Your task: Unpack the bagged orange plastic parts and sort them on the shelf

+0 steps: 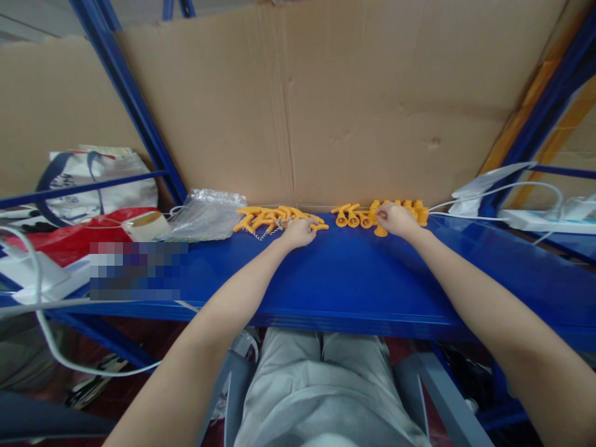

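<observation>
Two heaps of small orange plastic parts lie at the back of a blue shelf (354, 273), against a cardboard wall. My left hand (299, 232) rests on the right end of the left heap (267, 218), fingers curled on an orange piece (320, 226), with a thin metal chain (266, 233) beside it. My right hand (393, 219) is closed on an orange trumpet-shaped part (379, 230) at the right heap (363, 216).
A clear plastic bag (205, 214) and a tape roll (145, 225) lie left of the heaps. Further left are a red bag (69, 242) and a white tote (93, 183). White cables (493, 189) and a power strip (540, 220) sit at the right. Blue rack posts (135, 105) cross the view.
</observation>
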Demonstrator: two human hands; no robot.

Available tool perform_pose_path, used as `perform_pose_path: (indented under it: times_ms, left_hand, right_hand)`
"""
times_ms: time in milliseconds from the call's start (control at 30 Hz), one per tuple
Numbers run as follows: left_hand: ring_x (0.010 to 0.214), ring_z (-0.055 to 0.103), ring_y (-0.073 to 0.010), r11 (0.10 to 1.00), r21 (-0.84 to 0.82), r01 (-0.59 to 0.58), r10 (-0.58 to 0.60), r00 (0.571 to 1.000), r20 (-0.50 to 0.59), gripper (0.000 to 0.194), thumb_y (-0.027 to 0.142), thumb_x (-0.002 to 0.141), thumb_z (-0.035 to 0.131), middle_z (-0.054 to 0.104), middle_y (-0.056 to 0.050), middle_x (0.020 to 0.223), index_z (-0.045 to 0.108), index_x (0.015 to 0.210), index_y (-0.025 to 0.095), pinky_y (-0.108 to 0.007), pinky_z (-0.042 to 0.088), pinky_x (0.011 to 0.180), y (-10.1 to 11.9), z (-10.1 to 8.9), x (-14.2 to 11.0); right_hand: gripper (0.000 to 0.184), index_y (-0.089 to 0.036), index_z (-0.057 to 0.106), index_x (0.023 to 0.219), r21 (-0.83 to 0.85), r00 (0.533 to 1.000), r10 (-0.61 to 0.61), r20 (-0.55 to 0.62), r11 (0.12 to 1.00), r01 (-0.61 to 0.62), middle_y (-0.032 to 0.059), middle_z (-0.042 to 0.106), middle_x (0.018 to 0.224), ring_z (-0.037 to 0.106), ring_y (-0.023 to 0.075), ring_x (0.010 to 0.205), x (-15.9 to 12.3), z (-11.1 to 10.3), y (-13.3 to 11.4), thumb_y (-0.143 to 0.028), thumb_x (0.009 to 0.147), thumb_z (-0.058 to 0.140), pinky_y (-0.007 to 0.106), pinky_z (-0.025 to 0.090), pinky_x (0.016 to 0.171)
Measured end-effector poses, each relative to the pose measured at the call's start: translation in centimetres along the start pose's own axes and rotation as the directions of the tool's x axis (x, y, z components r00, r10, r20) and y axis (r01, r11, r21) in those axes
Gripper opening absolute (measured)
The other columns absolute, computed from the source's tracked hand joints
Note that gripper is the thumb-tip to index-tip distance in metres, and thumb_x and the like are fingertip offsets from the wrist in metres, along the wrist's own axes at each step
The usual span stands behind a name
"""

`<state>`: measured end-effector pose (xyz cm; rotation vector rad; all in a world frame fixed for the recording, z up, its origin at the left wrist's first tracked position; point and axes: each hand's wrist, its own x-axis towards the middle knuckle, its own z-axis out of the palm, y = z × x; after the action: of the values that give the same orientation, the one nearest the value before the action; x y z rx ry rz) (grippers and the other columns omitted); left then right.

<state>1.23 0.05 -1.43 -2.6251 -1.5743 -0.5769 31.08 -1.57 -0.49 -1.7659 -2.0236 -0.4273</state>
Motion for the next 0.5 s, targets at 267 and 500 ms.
perform_pose_path:
  times_ms: [267, 500]
  left_hand:
    - [0.134, 0.054, -0.0246, 0.987, 0.082, -0.139, 0.133, 0.989, 0.070, 0.048, 0.010, 0.090, 0.047, 0.060, -0.007, 0.145, 0.068, 0.131, 0.024, -0.041, 0.040, 0.115, -1.3, 0.9, 0.3]
    - [0.133, 0.054, -0.0325, 0.981, 0.176, -0.081, 0.060, 0.990, 0.126, 0.047, 0.027, 0.094, 0.048, 0.063, -0.010, 0.139, 0.061, 0.139, 0.027, -0.055, 0.039, 0.113, -0.8, 0.0, -0.3]
  right_hand:
    - [0.023, -0.019, 0.071, 0.094, 0.432, 0.990, -0.018, 0.140, 0.901, -0.045, 0.0081, 0.071, 0.089, 0.066, 0.0226, 0.081, 0.5, 1.1, -1.2, -0.036, 0.079, 0.073, 0.037, 0.054, 0.076]
    - [0.024, -0.019, 0.069, 0.087, 0.536, 0.924, -0.082, 0.373, 0.832, -0.143, 0.0034, 0.070, 0.085, 0.066, 0.0205, 0.081, -0.6, 1.1, -2.8, -0.037, 0.073, 0.076, 0.034, 0.053, 0.078]
